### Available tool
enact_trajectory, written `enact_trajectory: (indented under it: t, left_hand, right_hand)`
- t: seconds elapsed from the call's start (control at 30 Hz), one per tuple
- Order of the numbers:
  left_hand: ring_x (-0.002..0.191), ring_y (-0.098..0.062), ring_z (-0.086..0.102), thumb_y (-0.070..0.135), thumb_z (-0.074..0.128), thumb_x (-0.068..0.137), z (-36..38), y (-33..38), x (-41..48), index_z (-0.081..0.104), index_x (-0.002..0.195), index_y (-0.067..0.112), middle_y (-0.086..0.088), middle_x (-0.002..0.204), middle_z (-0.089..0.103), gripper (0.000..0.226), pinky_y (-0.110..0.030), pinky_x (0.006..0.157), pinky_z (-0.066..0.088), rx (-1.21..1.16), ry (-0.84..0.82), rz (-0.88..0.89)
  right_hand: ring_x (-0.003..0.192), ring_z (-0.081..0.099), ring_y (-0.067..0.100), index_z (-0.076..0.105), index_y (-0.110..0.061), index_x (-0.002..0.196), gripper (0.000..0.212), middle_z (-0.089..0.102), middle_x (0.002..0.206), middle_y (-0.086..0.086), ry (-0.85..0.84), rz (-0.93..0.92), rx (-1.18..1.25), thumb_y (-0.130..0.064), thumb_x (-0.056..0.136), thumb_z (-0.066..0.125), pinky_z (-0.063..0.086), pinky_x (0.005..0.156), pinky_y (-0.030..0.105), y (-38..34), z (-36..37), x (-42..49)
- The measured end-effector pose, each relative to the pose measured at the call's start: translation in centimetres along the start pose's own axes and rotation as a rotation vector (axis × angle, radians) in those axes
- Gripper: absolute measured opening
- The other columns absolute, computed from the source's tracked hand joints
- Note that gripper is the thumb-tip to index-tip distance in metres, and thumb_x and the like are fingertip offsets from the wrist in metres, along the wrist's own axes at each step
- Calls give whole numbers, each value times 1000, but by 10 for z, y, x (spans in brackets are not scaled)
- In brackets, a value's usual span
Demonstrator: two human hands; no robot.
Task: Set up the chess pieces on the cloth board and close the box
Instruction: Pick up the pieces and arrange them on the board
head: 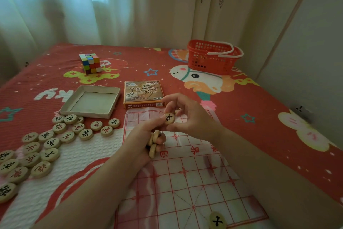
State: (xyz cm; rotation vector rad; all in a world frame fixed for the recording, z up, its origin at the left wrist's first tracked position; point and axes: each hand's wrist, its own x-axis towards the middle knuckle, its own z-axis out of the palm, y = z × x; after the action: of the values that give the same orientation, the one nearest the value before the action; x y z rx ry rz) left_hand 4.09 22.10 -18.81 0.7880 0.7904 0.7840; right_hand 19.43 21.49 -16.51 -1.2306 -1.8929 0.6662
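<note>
Pinch first: right hand (pixel 187 115) holds one wooden disc (pixel 169 118) between thumb and fingertips, black character facing up, over the far end of the cloth board (pixel 185 175). Left hand (pixel 144 137), just beside it, has its fingers curled round a small stack of discs (pixel 154 143) seen edge-on, count unclear. Its fingertips look to be touching the pinched disc too, so probably a hand-to-hand pass. Progress: early. Only one placed disc (pixel 217 220) lies on the board, at its near edge, and the rest of the visible grid is bare. Loose discs (pixel 46 147), red and black mixed and face up, lie scattered off the board's left side on the bedspread (pixel 259 117). The box tray (pixel 91 101) sits beyond the board's far left corner, open, with no discs in it. The printed lid (pixel 143 94) lies at the board's far edge, apart from the tray. Left to do: nearly all the placing, then the lid onto the tray. Room: the lid crowds the far edge where the hands work, and both forearms cross the board's near half. Right of the board the bedspread runs to the wall. The cube (pixel 90 63) and basket (pixel 211 57) sit well beyond the far edge, out of the way. The board is thin cloth on soft bedding, so a dragging forearm could likely shift it.
</note>
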Motion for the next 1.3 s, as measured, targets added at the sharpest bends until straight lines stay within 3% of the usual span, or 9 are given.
enact_trajectory:
  t: [0.23, 0.37, 0.5, 0.67, 0.83, 0.93, 1.03, 1.17, 1.3]
  left_hand:
    - [37, -8, 37, 20, 58, 86, 1, 1, -1, 55, 71, 8, -2, 59, 47, 19, -16, 32, 29, 108, -14, 74]
    - [38, -9, 38, 23, 59, 85, 4, 2, -2, 55, 73, 8, -3, 58, 46, 19, -17, 32, 29, 150, -2, 63]
    - [37, -8, 38, 21, 57, 87, 9, 4, -4, 54, 71, 9, 2, 49, 48, 20, -16, 34, 28, 192, -8, 62]
    - [38, -7, 39, 23, 57, 87, 13, 0, -7, 61, 79, 9, 0, 58, 49, 17, -15, 33, 30, 213, -53, 54]
    - [33, -6, 41, 39, 49, 89, 8, 4, -7, 61, 82, 5, 0, 52, 47, 36, -11, 31, 31, -199, 47, -132]
    - [33, -9, 41, 33, 45, 91, 7, 6, -4, 58, 85, 0, -3, 60, 45, 36, -11, 31, 31, -419, 114, -201]
    - [35, -10, 42, 29, 44, 88, 7, 6, -4, 56, 87, 0, -4, 66, 46, 32, -11, 33, 33, -488, 136, -215]
    - [35, -10, 43, 29, 44, 86, 6, 9, -6, 56, 84, 1, -3, 66, 45, 30, -10, 35, 33, -490, 140, -205]
    - [36, -9, 42, 28, 45, 86, 8, 7, -7, 57, 84, 2, -3, 66, 45, 29, -11, 35, 33, -460, 135, -193]
  right_hand:
    - [82, 55, -2, 63, -25, 100, 39, 62, 92, -14, 35, -9, -73, -7, 69, 77, 43, 72, 22, 5, -5, -4]
    - [84, 55, -5, 67, -11, 102, 36, 64, 94, -6, 54, -73, -145, -12, 68, 79, 40, 71, 11, 8, -8, -7]
    - [79, 56, 4, 69, -10, 103, 39, 66, 94, 0, 78, -93, -168, -23, 67, 76, 43, 67, 17, 7, -11, -11]
    - [76, 55, 1, 68, -16, 105, 37, 63, 90, -13, 103, -111, -231, -20, 69, 73, 44, 65, 19, 4, -14, -25]
    - [81, 57, 7, 59, -31, 107, 39, 64, 90, -14, 176, 15, -175, -21, 71, 69, 44, 68, 23, 3, -29, -56]
    - [84, 59, 3, 60, -29, 101, 33, 65, 92, -8, 200, 90, -157, -20, 70, 69, 44, 67, 14, 7, -44, -81]
    - [83, 59, 2, 62, -19, 94, 28, 66, 89, -5, 158, 117, -182, -17, 68, 71, 40, 70, 6, 7, -54, -99]
    - [92, 60, 12, 66, -23, 89, 27, 64, 89, -7, 29, 184, -215, -16, 65, 77, 48, 81, 21, 7, -56, -110]
    - [90, 55, 4, 69, -22, 90, 27, 61, 89, -10, -75, 222, -286, -16, 66, 80, 44, 80, 18, 11, -50, -112]
